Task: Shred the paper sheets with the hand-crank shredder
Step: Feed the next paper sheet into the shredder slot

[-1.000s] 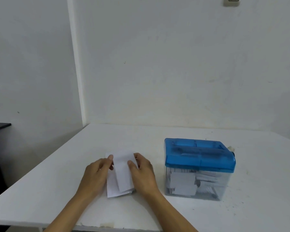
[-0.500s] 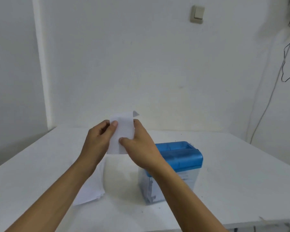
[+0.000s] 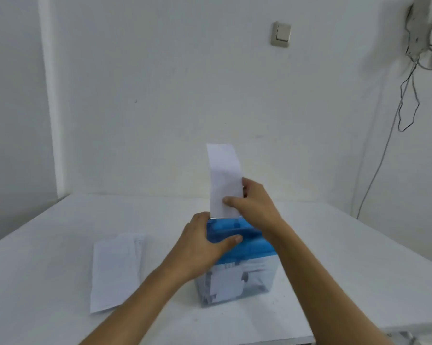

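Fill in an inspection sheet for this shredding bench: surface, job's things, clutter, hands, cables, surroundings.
Surface: white table, a few dark specks.
Job's things: shredder, blue lid, paper pieces in its clear bin; paper strip upright, lower end at the lid's top; stack of sheets flat to the shredder's left.
Clutter: nothing seen.
Hands: left hand grips the lid; right hand pinches the paper strip.
Cables: cables hang down the right wall.
Surroundings: white wall, light switch.

Plain indoor room, possibly an office or utility room. Bare white walls [image 3: 160, 95], wall light switch [image 3: 281, 34], loose cables [image 3: 414, 53] hanging at right, plain white tabletop [image 3: 48, 245].
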A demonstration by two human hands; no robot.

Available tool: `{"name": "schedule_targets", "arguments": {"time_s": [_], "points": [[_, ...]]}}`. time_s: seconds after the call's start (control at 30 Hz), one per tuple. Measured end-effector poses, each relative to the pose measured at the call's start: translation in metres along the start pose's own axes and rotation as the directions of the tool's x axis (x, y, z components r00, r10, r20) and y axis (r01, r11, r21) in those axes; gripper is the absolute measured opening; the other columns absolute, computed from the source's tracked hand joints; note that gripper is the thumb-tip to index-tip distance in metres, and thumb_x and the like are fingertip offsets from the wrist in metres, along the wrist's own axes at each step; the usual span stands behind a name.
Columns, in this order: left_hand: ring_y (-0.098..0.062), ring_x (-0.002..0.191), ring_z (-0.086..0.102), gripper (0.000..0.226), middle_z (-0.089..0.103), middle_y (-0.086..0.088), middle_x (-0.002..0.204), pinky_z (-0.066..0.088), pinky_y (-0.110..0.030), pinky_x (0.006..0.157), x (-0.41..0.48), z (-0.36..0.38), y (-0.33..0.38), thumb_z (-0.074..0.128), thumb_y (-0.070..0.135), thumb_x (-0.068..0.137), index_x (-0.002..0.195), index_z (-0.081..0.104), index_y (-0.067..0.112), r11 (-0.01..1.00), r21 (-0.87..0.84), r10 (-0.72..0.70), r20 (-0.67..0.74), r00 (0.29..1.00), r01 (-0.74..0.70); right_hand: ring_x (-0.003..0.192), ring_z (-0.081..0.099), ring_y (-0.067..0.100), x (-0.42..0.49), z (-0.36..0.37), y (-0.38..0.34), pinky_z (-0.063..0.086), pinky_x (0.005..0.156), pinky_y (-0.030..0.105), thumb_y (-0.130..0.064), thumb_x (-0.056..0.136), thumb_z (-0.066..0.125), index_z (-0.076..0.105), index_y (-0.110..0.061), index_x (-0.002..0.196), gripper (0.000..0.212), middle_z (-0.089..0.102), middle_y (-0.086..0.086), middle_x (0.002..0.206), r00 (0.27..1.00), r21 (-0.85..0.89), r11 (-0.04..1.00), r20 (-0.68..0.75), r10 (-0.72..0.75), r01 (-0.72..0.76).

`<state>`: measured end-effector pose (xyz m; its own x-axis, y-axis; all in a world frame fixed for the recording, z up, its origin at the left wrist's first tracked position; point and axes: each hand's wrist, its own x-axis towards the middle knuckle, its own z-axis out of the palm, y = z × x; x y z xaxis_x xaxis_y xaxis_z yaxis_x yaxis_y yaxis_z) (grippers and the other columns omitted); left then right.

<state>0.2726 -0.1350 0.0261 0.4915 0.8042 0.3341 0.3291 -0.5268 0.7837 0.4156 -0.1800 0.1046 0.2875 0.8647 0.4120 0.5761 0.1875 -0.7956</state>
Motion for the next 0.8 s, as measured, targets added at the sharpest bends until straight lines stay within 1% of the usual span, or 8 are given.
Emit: {"name": "schedule_targets", "arguments": {"time_s": [0.07,0.1,0.23,0.4,0.53,0.63,0.7,0.8], "points": [[-0.002,0.097,0.062,0.078,0.061,0.016,0.115,0.057,-0.030,0.084,0.010,-0.002,-0.004,0.069,0.081,0.060,0.120,0.051,0.037,1.000,-0.007,-0.002,0.017,1.000,0.003,0.095,0.070,0.017,-0.001,0.003,0.011,0.059,0.084,0.034,-0.013,0.088,0.069,0.063,-0.013,0.117,0.030,0.072,0.000,0.107,0.999,-0.021,1.000,0.047,0.007,-0.006],[-0.003,0.097,0.062,0.078,0.061,0.016,0.114,0.056,-0.029,0.083,0.014,-0.005,-0.007,0.071,0.080,0.060,0.121,0.050,0.036,1.000,0.004,0.000,0.045,0.999,0.000,0.095,0.069,0.017,-0.001,0.005,0.014,0.059,0.084,0.033,-0.013,0.089,0.068,0.063,-0.014,0.115,0.027,0.072,0.001,0.107,0.998,-0.021,1.000,0.063,0.001,0.000],[-0.006,0.113,0.053,0.066,0.050,0.016,0.129,0.045,-0.023,0.089,0.021,-0.014,-0.009,0.071,0.069,0.073,0.126,0.041,0.044,0.999,-0.005,0.037,0.127,0.991,-0.037,0.100,0.065,0.012,0.001,0.005,0.015,0.058,0.083,0.028,-0.018,0.091,0.068,0.059,-0.022,0.116,0.027,0.068,-0.003,0.111,0.995,0.000,1.000,0.099,-0.030,0.030],[-0.002,0.106,0.056,0.061,0.054,0.021,0.123,0.047,-0.022,0.086,0.030,-0.031,-0.011,0.070,0.067,0.073,0.125,0.050,0.043,0.999,0.028,0.029,0.174,0.984,-0.035,0.104,0.064,0.017,0.002,0.003,0.017,0.058,0.089,0.032,-0.019,0.092,0.068,0.060,-0.020,0.123,0.032,0.067,-0.002,0.116,0.997,-0.003,1.000,0.068,-0.027,0.028],[-0.009,0.115,0.057,0.066,0.057,0.017,0.127,0.049,-0.027,0.094,0.035,-0.041,-0.008,0.078,0.055,0.077,0.134,0.052,0.035,0.998,0.056,0.011,0.217,0.976,-0.023,0.098,0.065,0.009,0.002,0.004,0.020,0.058,0.080,0.022,-0.019,0.092,0.069,0.061,-0.031,0.113,0.025,0.067,-0.016,0.105,0.995,0.014,0.999,0.093,-0.038,0.037],[-0.011,0.118,0.057,0.068,0.058,0.015,0.130,0.047,-0.027,0.099,0.035,-0.042,-0.007,0.080,0.050,0.077,0.137,0.051,0.033,0.999,0.038,0.023,0.237,0.971,-0.033,0.094,0.068,0.010,0.002,0.006,0.020,0.059,0.084,0.028,-0.017,0.090,0.070,0.066,-0.032,0.105,0.021,0.071,-0.015,0.100,0.994,0.004,1.000,0.102,-0.029,0.029],[-0.009,0.118,0.057,0.066,0.060,0.015,0.128,0.048,-0.027,0.100,0.034,-0.041,-0.008,0.076,0.055,0.078,0.136,0.053,0.034,0.999,0.026,0.039,0.223,0.974,-0.046,0.091,0.070,0.012,0.003,0.006,0.021,0.060,0.086,0.035,-0.016,0.088,0.071,0.070,-0.029,0.099,0.018,0.074,-0.009,0.096,0.996,-0.010,1.000,0.092,-0.018,0.019],[-0.009,0.117,0.058,0.056,0.063,0.013,0.125,0.049,-0.023,0.094,0.035,-0.036,-0.012,0.065,0.060,0.082,0.130,0.058,0.031,0.999,-0.006,0.040,0.098,0.994,-0.039,0.091,0.071,0.013,0.005,0.004,0.022,0.059,0.088,0.038,-0.016,0.086,0.074,0.072,-0.025,0.100,0.017,0.075,-0.007,0.097,0.996,-0.006,1.000,0.089,-0.002,0.003]]}}
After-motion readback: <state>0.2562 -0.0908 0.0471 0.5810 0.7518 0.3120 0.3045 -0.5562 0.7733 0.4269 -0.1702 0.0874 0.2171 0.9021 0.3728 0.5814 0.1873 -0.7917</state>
